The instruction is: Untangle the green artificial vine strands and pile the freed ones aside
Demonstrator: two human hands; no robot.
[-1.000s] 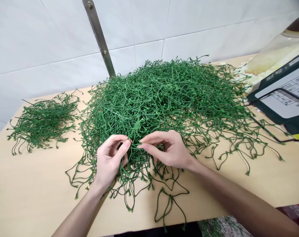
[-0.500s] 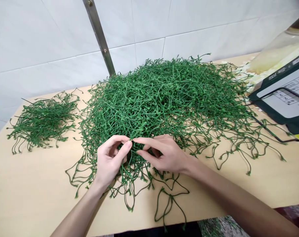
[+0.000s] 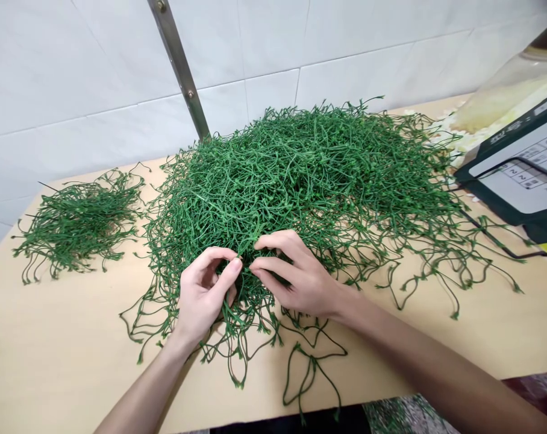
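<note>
A big tangled heap of thin green plastic stems (image 3: 309, 175) covers the middle of a pale wooden table (image 3: 52, 337). My left hand (image 3: 205, 292) sits at the heap's near edge, thumb and forefinger pinched on a few green stems. My right hand (image 3: 296, 274) is beside it, fingers curled and fingertips pressed into the same strands. The two hands nearly touch. A smaller, tidier pile of green stems (image 3: 79, 220) lies at the left of the table, apart from both hands.
A weighing scale with a keypad (image 3: 521, 175) stands at the right edge, a dark cable running from it. A clear bag of pale yellowish pieces (image 3: 494, 111) lies behind it. A metal bar (image 3: 178, 66) slants up the white tiled wall.
My right hand has shifted slightly up and left into the heap, its fingers curling tighter on the strands. My left hand has stayed in place with its pinch.
</note>
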